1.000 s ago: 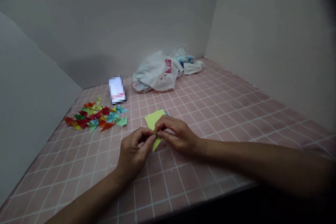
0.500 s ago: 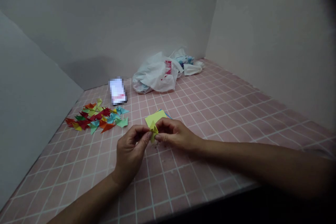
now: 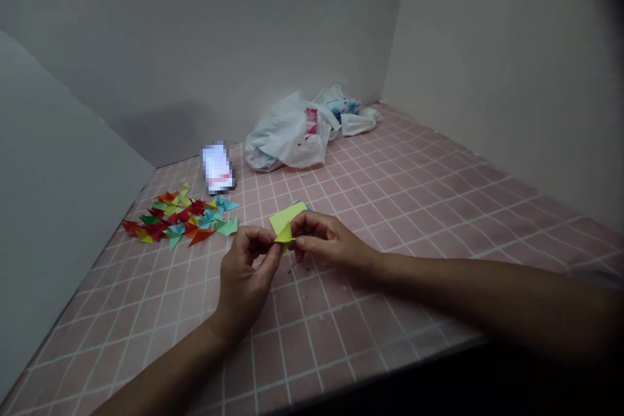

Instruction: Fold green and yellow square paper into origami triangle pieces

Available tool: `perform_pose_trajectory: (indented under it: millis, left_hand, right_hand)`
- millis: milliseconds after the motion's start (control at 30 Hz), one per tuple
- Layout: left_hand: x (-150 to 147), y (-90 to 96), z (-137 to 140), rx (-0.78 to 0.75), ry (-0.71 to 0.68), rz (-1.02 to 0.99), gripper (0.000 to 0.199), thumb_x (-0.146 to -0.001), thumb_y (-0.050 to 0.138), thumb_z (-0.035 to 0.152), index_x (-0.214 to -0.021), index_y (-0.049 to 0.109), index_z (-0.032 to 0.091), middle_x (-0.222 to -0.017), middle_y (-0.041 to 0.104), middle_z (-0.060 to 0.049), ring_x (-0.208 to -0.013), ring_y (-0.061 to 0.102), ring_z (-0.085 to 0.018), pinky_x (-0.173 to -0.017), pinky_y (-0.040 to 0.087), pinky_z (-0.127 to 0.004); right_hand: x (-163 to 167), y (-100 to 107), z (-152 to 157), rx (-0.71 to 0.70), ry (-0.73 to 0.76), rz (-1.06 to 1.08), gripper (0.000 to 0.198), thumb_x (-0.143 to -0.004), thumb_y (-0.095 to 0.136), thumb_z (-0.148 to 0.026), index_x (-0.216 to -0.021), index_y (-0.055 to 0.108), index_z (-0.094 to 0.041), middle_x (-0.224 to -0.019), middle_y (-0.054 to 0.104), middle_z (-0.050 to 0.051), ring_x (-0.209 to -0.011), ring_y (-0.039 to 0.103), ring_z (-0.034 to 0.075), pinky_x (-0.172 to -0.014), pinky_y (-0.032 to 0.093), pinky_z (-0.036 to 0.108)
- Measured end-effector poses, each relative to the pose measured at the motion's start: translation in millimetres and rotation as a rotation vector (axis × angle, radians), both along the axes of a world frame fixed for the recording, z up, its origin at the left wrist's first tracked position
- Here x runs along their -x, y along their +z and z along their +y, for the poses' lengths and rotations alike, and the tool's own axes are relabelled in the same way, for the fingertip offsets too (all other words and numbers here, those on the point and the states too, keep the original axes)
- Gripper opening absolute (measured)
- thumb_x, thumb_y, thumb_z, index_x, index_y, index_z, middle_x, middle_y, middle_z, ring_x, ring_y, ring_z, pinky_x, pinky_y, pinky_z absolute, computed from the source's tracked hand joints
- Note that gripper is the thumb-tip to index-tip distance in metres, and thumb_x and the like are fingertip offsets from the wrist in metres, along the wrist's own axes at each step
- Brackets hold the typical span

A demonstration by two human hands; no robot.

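Note:
Between my two hands is a small piece of folded yellow paper [image 3: 283, 234], pointed at the top. My left hand [image 3: 249, 266] pinches its left side between thumb and forefinger. Thumb and fingers of my right hand [image 3: 329, 238] close on its right edge. Just behind it lies a stack of square paper sheets [image 3: 287, 215], yellow on top with a blue edge showing, partly hidden by my right hand. To the left sits a pile of folded paper cranes [image 3: 182, 216] in red, orange, yellow, green and blue.
A lit phone [image 3: 218, 168], its screen blurred out, stands behind the cranes. White plastic bags [image 3: 292, 133] lie against the back wall, with a blue-patterned packet [image 3: 344, 106] beside them. The table [image 3: 390, 201] has a pink checked cover. Walls rise at the left, back and right.
The yellow paper has turned and its shape looks different, with a broader flap now facing up. My right fingers have shifted slightly along its edge. The pile and phone stay put.

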State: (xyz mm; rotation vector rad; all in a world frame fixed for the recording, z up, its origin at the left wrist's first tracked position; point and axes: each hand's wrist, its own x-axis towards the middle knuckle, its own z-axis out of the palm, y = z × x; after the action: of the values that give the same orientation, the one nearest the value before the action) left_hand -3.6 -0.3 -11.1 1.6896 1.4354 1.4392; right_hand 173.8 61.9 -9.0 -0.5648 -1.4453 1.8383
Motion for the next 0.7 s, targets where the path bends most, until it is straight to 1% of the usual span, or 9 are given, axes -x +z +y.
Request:
perform_pose_trajectory:
  millis: [167, 333, 433, 533, 700]
  left_hand:
    - [4.0, -4.8, 0.8, -0.045, -0.023, 0.079, 0.017, -0.088, 0.068, 0.017, -0.097, 0.056, 0.023, -0.091, 0.063, 0.000, -0.081, 0.067, -0.015, -0.077, 0.056, -0.031]
    - [2.7, -3.3, 0.4, -0.075, -0.030, 0.074, 0.019, -0.087, 0.067, 0.012, -0.099, 0.057, 0.024, -0.092, 0.063, 0.000, -0.084, 0.066, -0.013, -0.078, 0.055, -0.027]
    - [0.7, -0.1, -0.1, -0.054, -0.026, 0.058, 0.018, -0.086, 0.067, 0.012, -0.097, 0.058, 0.023, -0.090, 0.064, 0.001, -0.082, 0.066, -0.013, -0.076, 0.055, -0.026]
    - [-0.5, 2.0, 0.6, -0.002, -0.026, 0.037, 0.015, -0.086, 0.068, 0.014, -0.095, 0.059, 0.022, -0.086, 0.064, 0.001, -0.078, 0.066, -0.013, -0.074, 0.055, -0.025]
    - [-0.9, 2.9, 1.5, 0.036, -0.013, 0.068, 0.011, -0.085, 0.068, 0.018, -0.094, 0.062, 0.020, -0.083, 0.068, 0.000, -0.075, 0.067, -0.014, -0.070, 0.055, -0.026]
  right_hand:
    - [-0.8, -1.3, 1.8, 0.037, -0.002, -0.012, 0.018, -0.084, 0.066, -0.034, -0.086, 0.062, -0.016, -0.074, 0.064, 0.000, -0.065, 0.060, 0.011, -0.067, 0.047, 0.027]
    - [1.8, -5.8, 2.1, 0.067, 0.036, -0.017, 0.024, -0.079, 0.075, -0.036, -0.081, 0.062, -0.016, -0.069, 0.064, -0.002, -0.061, 0.060, 0.010, -0.063, 0.047, 0.025]
    - [3.2, -6.0, -0.1, 0.088, 0.013, -0.005, 0.025, -0.078, 0.075, -0.037, -0.077, 0.061, -0.016, -0.067, 0.063, -0.002, -0.058, 0.058, 0.009, -0.059, 0.046, 0.024]
    - [3.6, -5.1, -2.1, 0.116, -0.013, 0.005, 0.024, -0.079, 0.075, -0.036, -0.077, 0.061, -0.016, -0.067, 0.063, -0.002, -0.057, 0.058, 0.009, -0.058, 0.047, 0.023]
    - [2.2, -5.7, -1.6, 0.164, 0.003, 0.004, 0.024, -0.080, 0.075, -0.035, -0.079, 0.061, -0.016, -0.068, 0.065, -0.002, -0.057, 0.059, 0.009, -0.060, 0.048, 0.024]
